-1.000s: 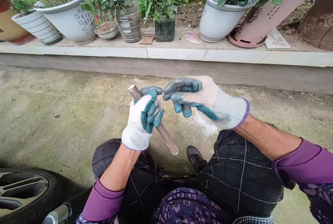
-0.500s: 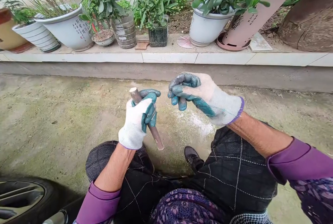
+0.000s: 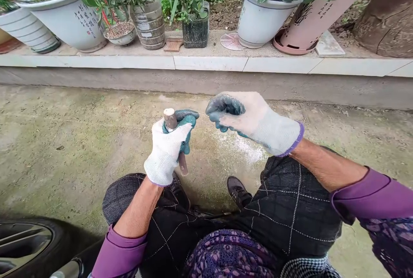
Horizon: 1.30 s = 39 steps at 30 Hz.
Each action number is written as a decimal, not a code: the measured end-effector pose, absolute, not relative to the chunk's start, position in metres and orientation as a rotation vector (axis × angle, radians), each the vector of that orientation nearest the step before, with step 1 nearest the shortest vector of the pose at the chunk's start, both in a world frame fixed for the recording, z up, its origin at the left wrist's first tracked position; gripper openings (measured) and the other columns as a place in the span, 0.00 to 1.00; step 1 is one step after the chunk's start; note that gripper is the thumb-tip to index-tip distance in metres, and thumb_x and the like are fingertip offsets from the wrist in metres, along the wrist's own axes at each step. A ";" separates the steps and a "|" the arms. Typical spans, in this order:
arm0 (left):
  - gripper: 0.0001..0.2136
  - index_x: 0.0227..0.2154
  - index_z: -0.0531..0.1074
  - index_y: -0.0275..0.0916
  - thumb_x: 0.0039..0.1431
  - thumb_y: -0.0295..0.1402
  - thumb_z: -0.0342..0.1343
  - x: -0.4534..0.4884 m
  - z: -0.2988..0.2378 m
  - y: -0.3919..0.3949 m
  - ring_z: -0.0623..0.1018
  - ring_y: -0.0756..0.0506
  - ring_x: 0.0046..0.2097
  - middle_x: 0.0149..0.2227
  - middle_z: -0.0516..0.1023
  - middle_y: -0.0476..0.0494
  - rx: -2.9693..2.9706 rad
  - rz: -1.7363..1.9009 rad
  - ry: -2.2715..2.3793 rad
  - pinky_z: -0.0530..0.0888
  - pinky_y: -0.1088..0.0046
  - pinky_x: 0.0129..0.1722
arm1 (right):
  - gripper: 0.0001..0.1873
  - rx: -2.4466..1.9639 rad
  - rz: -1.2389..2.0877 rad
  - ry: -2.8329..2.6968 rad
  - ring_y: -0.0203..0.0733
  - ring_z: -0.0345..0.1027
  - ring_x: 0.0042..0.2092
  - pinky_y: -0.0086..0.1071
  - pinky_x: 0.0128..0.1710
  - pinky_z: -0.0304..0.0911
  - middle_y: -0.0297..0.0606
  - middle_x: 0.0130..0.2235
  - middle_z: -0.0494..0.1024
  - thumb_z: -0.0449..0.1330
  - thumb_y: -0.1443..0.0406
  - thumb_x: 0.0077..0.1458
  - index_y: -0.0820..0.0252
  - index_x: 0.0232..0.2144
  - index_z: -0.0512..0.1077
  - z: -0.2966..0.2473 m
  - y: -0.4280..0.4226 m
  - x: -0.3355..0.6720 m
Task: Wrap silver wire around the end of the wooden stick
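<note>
My left hand [image 3: 171, 146], in a white knit glove with green-coated fingers, is closed around a short wooden stick [image 3: 170, 118]. The stick's pale cut end points up above the fist, and its lower end shows below. My left thumb and forefinger are also pressed together at their tips. Facing them across a small gap, my right hand [image 3: 248, 116] wears a matching glove with a purple cuff edge. Its thumb and forefinger are pinched; a faint thin strand seems to show at the fingertips, too fine to make out.
White powder [image 3: 248, 149] lies scattered on the concrete ground [image 3: 80, 131]. Beyond runs a tiled ledge [image 3: 206, 63] with several potted plants, including a white pot [image 3: 267, 20]. A car wheel [image 3: 26, 248] stands at lower left. My shoes [image 3: 238, 192] rest below my hands.
The stick has turned more upright in my left hand, its cut end tipping toward me. My right hand's fingers have drawn closer together and rotated slightly. The view has shifted a little.
</note>
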State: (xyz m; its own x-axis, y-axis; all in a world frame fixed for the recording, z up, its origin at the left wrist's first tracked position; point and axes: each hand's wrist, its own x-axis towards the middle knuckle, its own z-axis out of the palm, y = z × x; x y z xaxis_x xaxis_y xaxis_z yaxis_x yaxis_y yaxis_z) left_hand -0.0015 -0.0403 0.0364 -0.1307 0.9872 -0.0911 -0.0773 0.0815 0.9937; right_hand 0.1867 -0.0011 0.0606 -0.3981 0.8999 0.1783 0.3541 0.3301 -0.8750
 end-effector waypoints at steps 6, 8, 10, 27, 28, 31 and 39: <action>0.13 0.35 0.80 0.35 0.48 0.37 0.61 -0.001 0.033 -0.041 0.60 0.55 0.15 0.15 0.62 0.57 1.047 1.209 1.311 0.59 0.78 0.13 | 0.08 -1.162 0.510 -2.109 0.42 0.72 0.38 0.36 0.41 0.65 0.38 0.36 0.79 0.56 0.67 0.53 0.58 0.34 0.76 0.060 0.003 0.186; 0.13 0.35 0.81 0.35 0.48 0.37 0.61 0.002 0.033 -0.043 0.61 0.55 0.15 0.16 0.65 0.56 1.069 1.187 1.358 0.60 0.79 0.13 | 0.10 -1.185 0.458 -2.066 0.41 0.71 0.36 0.36 0.40 0.65 0.38 0.34 0.79 0.55 0.68 0.53 0.59 0.35 0.76 0.059 0.007 0.185; 0.13 0.35 0.82 0.36 0.47 0.36 0.62 0.005 0.033 -0.046 0.61 0.56 0.16 0.17 0.67 0.55 1.087 1.179 1.413 0.60 0.79 0.13 | 0.10 -1.185 0.470 -2.010 0.40 0.69 0.34 0.36 0.38 0.65 0.37 0.32 0.77 0.54 0.68 0.53 0.60 0.35 0.75 0.059 0.012 0.186; 0.12 0.36 0.82 0.37 0.52 0.37 0.60 0.000 0.022 -0.047 0.65 0.54 0.17 0.22 0.75 0.51 1.252 1.111 1.503 0.64 0.78 0.16 | 0.13 -0.982 1.103 -1.552 0.35 0.70 0.27 0.30 0.24 0.66 0.35 0.32 0.76 0.64 0.56 0.56 0.59 0.34 0.70 0.065 0.021 0.195; 0.12 0.37 0.82 0.38 0.52 0.37 0.60 -0.003 0.022 -0.046 0.69 0.53 0.19 0.25 0.77 0.50 1.332 1.140 1.537 0.67 0.77 0.19 | 0.14 -0.975 1.197 -1.481 0.35 0.70 0.27 0.30 0.22 0.65 0.38 0.34 0.78 0.65 0.54 0.55 0.59 0.35 0.70 0.066 0.023 0.197; 0.12 0.41 0.82 0.41 0.54 0.34 0.59 -0.018 0.020 -0.045 0.79 0.47 0.32 0.35 0.83 0.46 1.731 1.173 1.659 0.75 0.74 0.33 | 0.17 -0.981 1.330 -1.343 0.34 0.69 0.24 0.31 0.18 0.63 0.42 0.38 0.81 0.66 0.51 0.55 0.58 0.38 0.73 0.064 0.026 0.203; 0.16 0.49 0.79 0.46 0.60 0.28 0.54 -0.043 0.017 -0.048 0.77 0.44 0.31 0.26 0.75 0.44 2.787 0.671 1.787 0.69 0.70 0.33 | 0.28 -1.047 1.656 -1.369 0.36 0.70 0.23 0.29 0.14 0.61 0.48 0.35 0.82 0.65 0.43 0.51 0.64 0.35 0.74 0.051 0.015 0.192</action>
State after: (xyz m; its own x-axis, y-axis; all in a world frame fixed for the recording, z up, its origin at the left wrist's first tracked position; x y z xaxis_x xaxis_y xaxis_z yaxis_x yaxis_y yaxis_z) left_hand -0.0428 -0.0485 0.0169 0.3705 0.8143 0.4469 0.9072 -0.4205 0.0140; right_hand 0.1916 0.0147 0.0512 -0.3983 0.9074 -0.1344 -0.0388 -0.1631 -0.9859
